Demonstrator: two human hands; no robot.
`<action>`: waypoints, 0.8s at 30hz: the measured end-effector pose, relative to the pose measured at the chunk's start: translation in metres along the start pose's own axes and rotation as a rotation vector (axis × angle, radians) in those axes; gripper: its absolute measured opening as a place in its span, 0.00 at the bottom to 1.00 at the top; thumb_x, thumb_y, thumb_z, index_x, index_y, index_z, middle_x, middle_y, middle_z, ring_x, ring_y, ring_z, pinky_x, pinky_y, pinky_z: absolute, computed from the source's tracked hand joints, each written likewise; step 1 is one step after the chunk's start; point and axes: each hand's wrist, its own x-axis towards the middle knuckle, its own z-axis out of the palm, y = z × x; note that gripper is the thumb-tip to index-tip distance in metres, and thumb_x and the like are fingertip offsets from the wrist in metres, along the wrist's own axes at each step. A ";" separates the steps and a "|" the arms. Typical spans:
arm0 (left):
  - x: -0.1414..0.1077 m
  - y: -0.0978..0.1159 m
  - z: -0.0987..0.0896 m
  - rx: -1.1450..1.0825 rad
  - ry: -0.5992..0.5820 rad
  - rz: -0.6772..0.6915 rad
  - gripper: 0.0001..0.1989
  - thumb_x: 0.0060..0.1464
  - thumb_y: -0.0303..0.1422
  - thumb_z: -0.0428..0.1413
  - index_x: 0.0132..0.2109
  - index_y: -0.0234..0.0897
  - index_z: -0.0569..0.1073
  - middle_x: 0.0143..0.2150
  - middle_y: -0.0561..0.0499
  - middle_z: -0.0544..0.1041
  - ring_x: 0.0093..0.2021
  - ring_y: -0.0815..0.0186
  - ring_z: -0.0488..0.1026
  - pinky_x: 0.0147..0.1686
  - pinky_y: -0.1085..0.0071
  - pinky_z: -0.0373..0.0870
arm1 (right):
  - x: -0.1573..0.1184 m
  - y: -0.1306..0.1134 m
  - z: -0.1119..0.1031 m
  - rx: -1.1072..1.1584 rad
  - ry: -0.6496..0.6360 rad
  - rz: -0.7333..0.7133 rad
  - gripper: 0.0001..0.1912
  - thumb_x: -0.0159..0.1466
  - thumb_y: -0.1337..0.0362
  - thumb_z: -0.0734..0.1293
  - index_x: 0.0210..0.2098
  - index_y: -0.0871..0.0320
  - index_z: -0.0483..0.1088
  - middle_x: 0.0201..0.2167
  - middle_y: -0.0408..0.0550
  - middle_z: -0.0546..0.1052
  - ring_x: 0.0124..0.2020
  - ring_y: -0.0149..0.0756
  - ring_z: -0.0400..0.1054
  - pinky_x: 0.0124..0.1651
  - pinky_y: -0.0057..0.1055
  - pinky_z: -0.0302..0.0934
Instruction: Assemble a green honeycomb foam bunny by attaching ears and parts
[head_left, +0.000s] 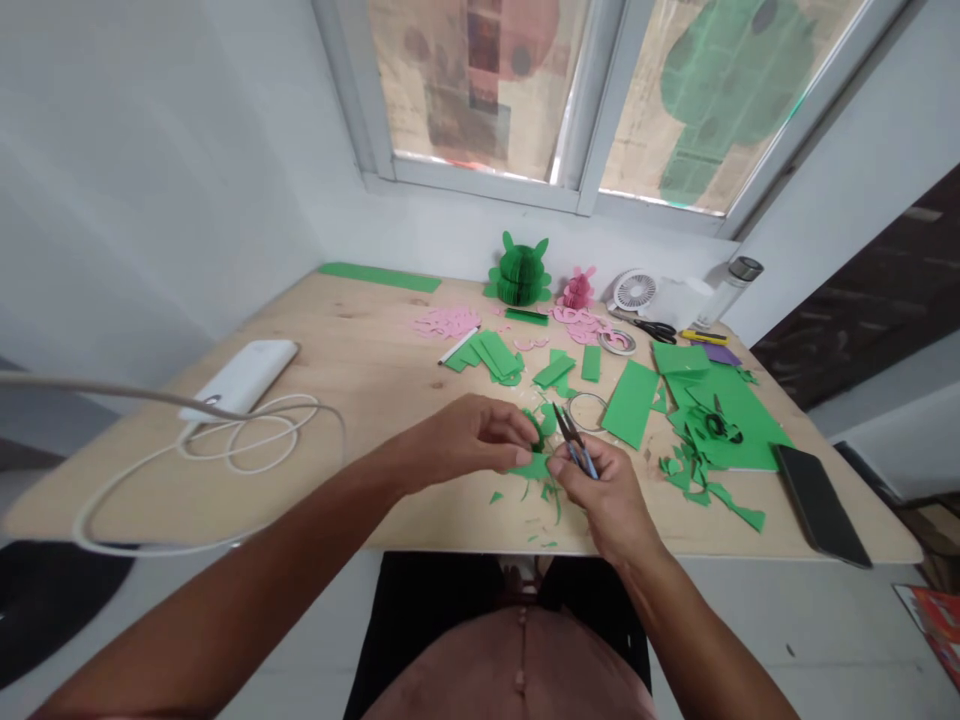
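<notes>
My left hand [472, 440] pinches a small piece of green paper [535, 466] near the table's front edge. In my right hand [604, 490] is a small pair of scissors [573, 436], blades pointing up and away from me, its handles partly hidden by my fingers. The right thumb and fingertips are close to the paper's right end; whether they touch it I cannot tell. Thin green paper scraps [556, 505] lie on the wood under both hands. Just beyond the scissors lies a ring of tape [587, 411].
Green sheets [739, 405] and scraps cover the right side, with black scissors [724, 427] on top and a phone [821, 503] beside them. At the back stand green [523, 272] and pink [578, 290] paper figures, a fan [634, 291] and a bottle [727, 292]. A white cable [255, 440] loops at left.
</notes>
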 end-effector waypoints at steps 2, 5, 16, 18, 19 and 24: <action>-0.007 -0.016 0.008 -0.179 0.204 0.010 0.15 0.38 0.31 0.66 0.38 0.37 0.77 0.31 0.50 0.79 0.30 0.66 0.74 0.31 0.72 0.69 | 0.002 0.004 0.003 0.091 0.091 -0.007 0.10 0.51 0.62 0.71 0.22 0.59 0.67 0.15 0.33 0.56 0.17 0.22 0.44 0.20 0.24 0.38; -0.015 -0.040 0.033 -0.454 0.430 0.029 0.16 0.41 0.33 0.66 0.39 0.35 0.76 0.33 0.47 0.80 0.31 0.66 0.76 0.34 0.71 0.71 | 0.004 0.010 0.013 0.251 0.197 0.001 0.12 0.49 0.60 0.73 0.23 0.59 0.66 0.15 0.32 0.56 0.16 0.21 0.43 0.19 0.24 0.37; -0.005 -0.041 0.076 -0.852 0.729 0.180 0.08 0.41 0.32 0.65 0.30 0.32 0.77 0.27 0.51 0.78 0.29 0.70 0.73 0.33 0.72 0.73 | -0.004 0.021 0.042 0.411 0.314 0.026 0.17 0.49 0.57 0.74 0.25 0.58 0.63 0.14 0.30 0.53 0.16 0.21 0.41 0.18 0.23 0.37; -0.004 -0.041 0.077 -0.861 0.737 0.173 0.07 0.41 0.32 0.65 0.29 0.32 0.77 0.26 0.51 0.77 0.27 0.70 0.73 0.32 0.73 0.72 | -0.005 0.022 0.043 0.419 0.323 0.025 0.17 0.49 0.57 0.74 0.25 0.58 0.63 0.14 0.30 0.53 0.16 0.21 0.41 0.18 0.23 0.37; -0.003 -0.041 0.077 -0.868 0.741 0.168 0.07 0.41 0.32 0.65 0.28 0.32 0.77 0.25 0.51 0.77 0.27 0.70 0.72 0.32 0.73 0.72 | -0.005 0.023 0.043 0.422 0.324 0.023 0.17 0.49 0.57 0.75 0.25 0.58 0.63 0.14 0.30 0.53 0.16 0.21 0.41 0.18 0.23 0.37; -0.003 -0.037 0.074 -0.874 0.782 0.143 0.06 0.38 0.29 0.65 0.25 0.33 0.76 0.24 0.53 0.76 0.26 0.71 0.72 0.30 0.73 0.71 | -0.005 0.025 0.045 0.395 0.309 0.028 0.18 0.49 0.55 0.74 0.25 0.57 0.62 0.15 0.31 0.53 0.16 0.22 0.42 0.18 0.23 0.37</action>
